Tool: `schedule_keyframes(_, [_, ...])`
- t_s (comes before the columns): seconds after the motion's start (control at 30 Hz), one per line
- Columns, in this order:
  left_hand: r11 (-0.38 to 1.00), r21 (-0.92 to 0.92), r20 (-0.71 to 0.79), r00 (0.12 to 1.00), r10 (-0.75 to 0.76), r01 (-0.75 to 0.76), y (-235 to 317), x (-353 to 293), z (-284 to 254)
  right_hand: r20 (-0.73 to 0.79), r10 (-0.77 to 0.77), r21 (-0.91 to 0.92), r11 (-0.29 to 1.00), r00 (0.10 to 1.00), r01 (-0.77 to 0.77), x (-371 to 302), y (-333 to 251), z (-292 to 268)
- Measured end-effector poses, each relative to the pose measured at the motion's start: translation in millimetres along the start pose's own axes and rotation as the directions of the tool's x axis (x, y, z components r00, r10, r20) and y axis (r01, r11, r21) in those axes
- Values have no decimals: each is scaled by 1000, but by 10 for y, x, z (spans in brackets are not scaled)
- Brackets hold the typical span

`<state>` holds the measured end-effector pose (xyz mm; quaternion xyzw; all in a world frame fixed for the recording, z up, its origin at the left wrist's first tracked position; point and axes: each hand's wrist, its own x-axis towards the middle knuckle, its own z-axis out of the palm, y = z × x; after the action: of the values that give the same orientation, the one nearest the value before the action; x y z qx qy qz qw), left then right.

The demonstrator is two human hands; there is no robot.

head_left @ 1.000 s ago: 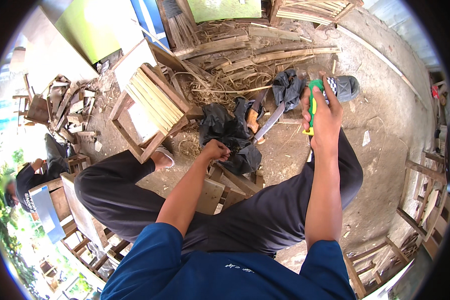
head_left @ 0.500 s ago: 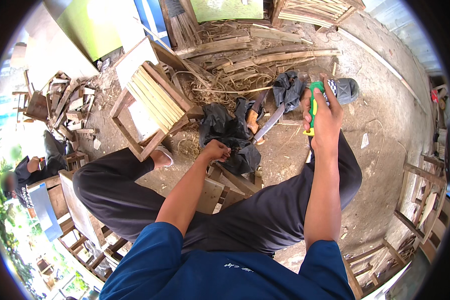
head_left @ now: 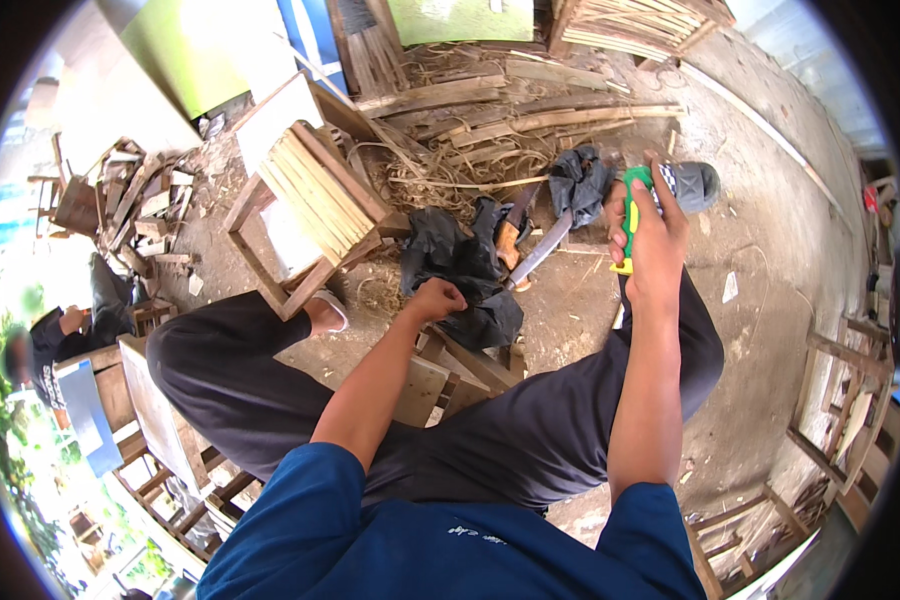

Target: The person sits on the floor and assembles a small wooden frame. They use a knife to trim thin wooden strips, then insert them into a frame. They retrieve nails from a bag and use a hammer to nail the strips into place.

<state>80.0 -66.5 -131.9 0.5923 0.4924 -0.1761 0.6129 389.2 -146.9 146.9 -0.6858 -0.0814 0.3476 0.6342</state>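
My right hand [head_left: 655, 235] is wrapped round a green-and-yellow tool handle [head_left: 632, 215], held above my right foot in a dark sandal [head_left: 700, 185]. The working end of that tool does not show, so its kind is unclear. Over a crumpled black plastic bag [head_left: 448, 250], my left hand [head_left: 436, 299] is closed with its fingers curled together; whatever they hold, if anything, is hidden. Beyond it lie a machete [head_left: 542, 248] with its blade partly under a second black bag [head_left: 580, 180], and a tool with an orange-brown wooden handle [head_left: 508, 243].
A wooden stool [head_left: 320, 200] with a slatted seat lies tipped at left of centre. Wood strips [head_left: 540, 120] and shavings spread across the far floor. Offcuts [head_left: 135, 205] are heaped at far left, near a seated person [head_left: 70, 325]. Wooden frames [head_left: 840, 400] stand at right.
My left hand has drawn its fingers together into a tighter curl over the black bag. The right hand keeps its hold on the handle, almost still. The view has shifted slightly.
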Motion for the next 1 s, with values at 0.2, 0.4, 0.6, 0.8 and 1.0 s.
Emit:
schedule_keyframes(0.2, [738, 397, -173, 745, 644, -545, 118, -201, 118, 0, -3, -51, 999, 1000, 3, -8, -29, 35])
schedule_keyframes(0.4, [893, 177, -167, 882, 441, -413, 409, -793, 156, -3, 33, -51, 998, 999, -33, -52, -27, 100])
schedule_keyframes(0.6, [850, 94, -266, 809, 524, -519, 757, -1532, -163, 46, 47, -46, 998, 998, -45, -99, 6, 142])
schedule_keyframes(0.8, [901, -73, -352, 857, 377, -427, 760, -1866, -437, 37, 40, -44, 998, 999, -38, -117, 67, 150])
schedule_keyframes(1.0, [817, -356, -452, 849, 274, -454, 778, -2067, -569, 25, 73, -41, 997, 997, -72, -121, 114, 137])
